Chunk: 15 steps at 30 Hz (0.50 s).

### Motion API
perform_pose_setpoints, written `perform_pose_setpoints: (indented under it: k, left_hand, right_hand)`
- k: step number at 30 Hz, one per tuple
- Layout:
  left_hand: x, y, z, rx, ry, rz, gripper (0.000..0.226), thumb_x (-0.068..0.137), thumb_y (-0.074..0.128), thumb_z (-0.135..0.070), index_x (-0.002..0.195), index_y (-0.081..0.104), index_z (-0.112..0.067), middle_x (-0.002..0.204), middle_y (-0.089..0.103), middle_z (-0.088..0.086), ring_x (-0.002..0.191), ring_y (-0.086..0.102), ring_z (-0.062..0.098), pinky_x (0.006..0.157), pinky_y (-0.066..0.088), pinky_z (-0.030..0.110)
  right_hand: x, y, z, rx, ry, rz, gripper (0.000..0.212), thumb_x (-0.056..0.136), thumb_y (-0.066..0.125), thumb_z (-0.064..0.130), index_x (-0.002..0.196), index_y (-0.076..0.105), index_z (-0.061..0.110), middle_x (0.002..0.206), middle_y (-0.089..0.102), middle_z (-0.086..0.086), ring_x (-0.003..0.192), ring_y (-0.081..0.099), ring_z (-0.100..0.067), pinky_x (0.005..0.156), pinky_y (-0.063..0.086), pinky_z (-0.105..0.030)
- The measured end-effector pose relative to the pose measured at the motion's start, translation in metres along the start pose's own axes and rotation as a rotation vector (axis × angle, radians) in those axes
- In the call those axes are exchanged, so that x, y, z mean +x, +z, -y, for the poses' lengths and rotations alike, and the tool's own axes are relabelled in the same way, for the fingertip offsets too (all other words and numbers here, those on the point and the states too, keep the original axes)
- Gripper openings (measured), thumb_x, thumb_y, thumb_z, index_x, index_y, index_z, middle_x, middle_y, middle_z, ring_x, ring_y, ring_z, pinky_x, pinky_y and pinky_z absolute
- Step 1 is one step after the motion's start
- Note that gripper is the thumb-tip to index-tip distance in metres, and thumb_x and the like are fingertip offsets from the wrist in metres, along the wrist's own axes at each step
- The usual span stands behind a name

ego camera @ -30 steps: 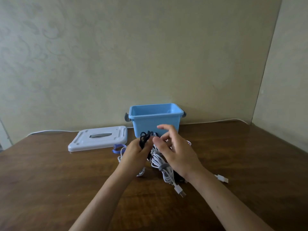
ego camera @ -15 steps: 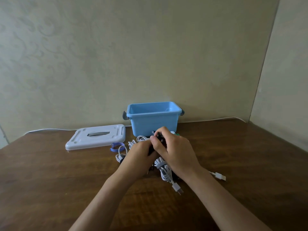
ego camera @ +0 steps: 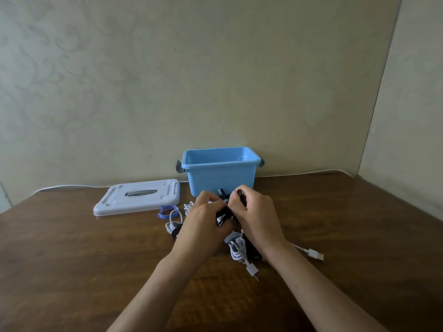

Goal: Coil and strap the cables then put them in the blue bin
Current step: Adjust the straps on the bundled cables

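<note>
My left hand (ego camera: 203, 224) and my right hand (ego camera: 257, 216) meet over a pile of cables in front of the blue bin (ego camera: 220, 174). Both grip a black cable (ego camera: 223, 218), the left hand around its lower coil, the right hand's fingers curled round its upper part. A strapped white cable bundle (ego camera: 237, 250) with a USB plug lies under my right wrist. Another white coil (ego camera: 173, 224) lies left of my left hand. A blue strap (ego camera: 167, 209) rests on the table beside it. The bin looks empty, its floor only partly visible.
The bin's white lid (ego camera: 136, 197) lies flat to the left of the bin. A loose white plug (ego camera: 315, 255) sticks out to the right. A thin white wire (ego camera: 311, 172) runs along the wall at the table's back edge. Walls close the back and right.
My right hand came down from an open reach and closed on the black cable. Both hands drew together and the black cable is now mostly hidden between them.
</note>
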State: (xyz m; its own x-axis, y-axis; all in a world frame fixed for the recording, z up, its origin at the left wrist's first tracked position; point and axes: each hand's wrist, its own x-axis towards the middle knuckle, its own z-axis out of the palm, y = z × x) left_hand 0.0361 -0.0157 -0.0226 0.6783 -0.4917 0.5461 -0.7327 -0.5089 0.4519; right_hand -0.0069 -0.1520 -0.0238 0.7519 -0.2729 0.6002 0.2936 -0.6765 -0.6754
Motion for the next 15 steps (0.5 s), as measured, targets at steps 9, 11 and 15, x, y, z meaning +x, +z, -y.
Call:
perform_pose_setpoints:
  k: [9, 11, 15]
  left_hand:
    - [0.004, -0.014, -0.002, -0.541, -0.248, -0.053, 0.030, 0.077, 0.084, -0.012, 0.102, 0.072, -0.024, 0.094, 0.073, -0.009, 0.086, 0.071, 0.007, 0.073, 0.059, 0.022]
    - [0.006, -0.020, 0.000, -0.635, -0.258, -0.151, 0.027, 0.079, 0.081, -0.007, 0.103, 0.073, -0.018, 0.094, 0.075, -0.005, 0.087, 0.071, 0.007, 0.070, 0.056, 0.017]
    - [0.007, -0.023, 0.007, -0.565, -0.211, -0.053, 0.032, 0.085, 0.077, -0.023, 0.116, 0.070, -0.023, 0.103, 0.074, -0.011, 0.097, 0.069, 0.002, 0.079, 0.056, 0.018]
  right_hand:
    - [0.006, -0.006, -0.016, 0.118, 0.170, -0.058, 0.036, 0.103, 0.051, 0.025, 0.068, 0.052, 0.018, 0.055, 0.051, 0.003, 0.048, 0.044, -0.008, 0.049, 0.036, -0.028]
    - [0.008, -0.011, -0.020, 0.140, 0.188, -0.066, 0.036, 0.103, 0.051, 0.026, 0.070, 0.054, 0.013, 0.055, 0.051, 0.002, 0.049, 0.046, -0.012, 0.049, 0.037, -0.031]
    - [0.006, -0.013, -0.019, 0.162, 0.163, -0.010, 0.034, 0.105, 0.050, 0.028, 0.077, 0.059, 0.010, 0.056, 0.053, 0.003, 0.050, 0.048, -0.010, 0.050, 0.039, -0.030]
